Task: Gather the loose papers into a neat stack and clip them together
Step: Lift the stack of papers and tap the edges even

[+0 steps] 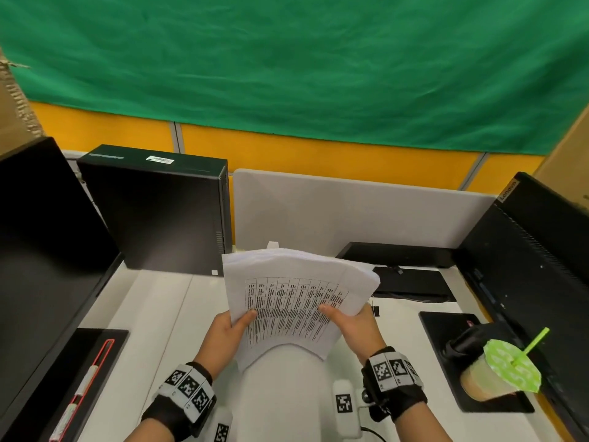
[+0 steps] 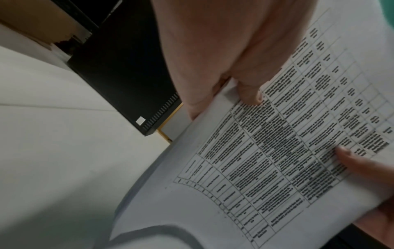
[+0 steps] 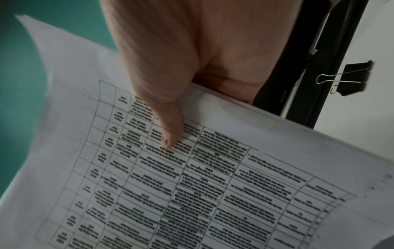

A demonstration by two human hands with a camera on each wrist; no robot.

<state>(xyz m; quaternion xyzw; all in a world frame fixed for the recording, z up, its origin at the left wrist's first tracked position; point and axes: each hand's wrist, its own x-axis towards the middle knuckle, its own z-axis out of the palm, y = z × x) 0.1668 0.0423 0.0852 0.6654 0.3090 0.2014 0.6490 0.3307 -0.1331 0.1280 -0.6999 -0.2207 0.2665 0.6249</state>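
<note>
A black monitor (image 1: 538, 237) at the right edge reads "Lenovo" on its corner. Above the smooth white tabletop (image 1: 153, 314), the papers (image 1: 296, 301), thin white sheets printed with a ruled table too blurred to read, sag between both grips. The left hand (image 1: 228, 333) pinches their left edge, the right hand (image 1: 352, 325) their right. A black binder clip (image 3: 349, 79) with wire handles lies on the tabletop just beside the right hand.

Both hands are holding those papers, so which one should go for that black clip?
Probably the right hand. The black metal binder clip lies on the white desk just beside it, while the left hand can keep gripping the printed white paper stack.
</note>
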